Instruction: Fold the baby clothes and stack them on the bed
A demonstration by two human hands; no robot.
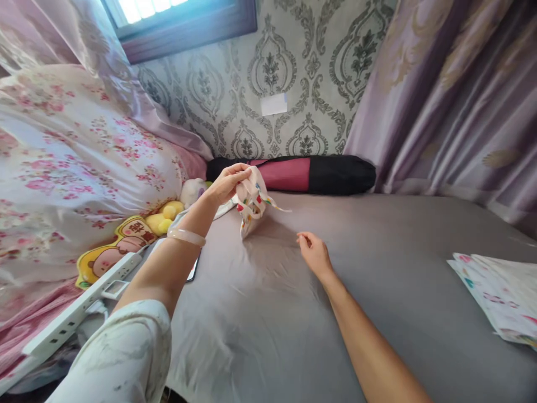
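Note:
My left hand (230,182), a pale bangle on its wrist, pinches the upper edge of a small white cloth piece (253,197) with red, blue, green and yellow print. The cloth hangs crumpled above the grey bed sheet (268,313), and a thin strip of it sticks out to the right. Whether it is a garment I cannot tell. Lower and to the right, apart from the cloth, my right hand (314,253) is held over the sheet with its fingers curled together and nothing showing in them.
A black and pink long bag (289,174) lies along the wall. Folded printed cloths (499,294) rest at the right edge. On the left are a white power strip (79,308), a phone (193,270), a yellow cartoon cushion (113,254), plush toys (165,217) and floral bedding (79,151).

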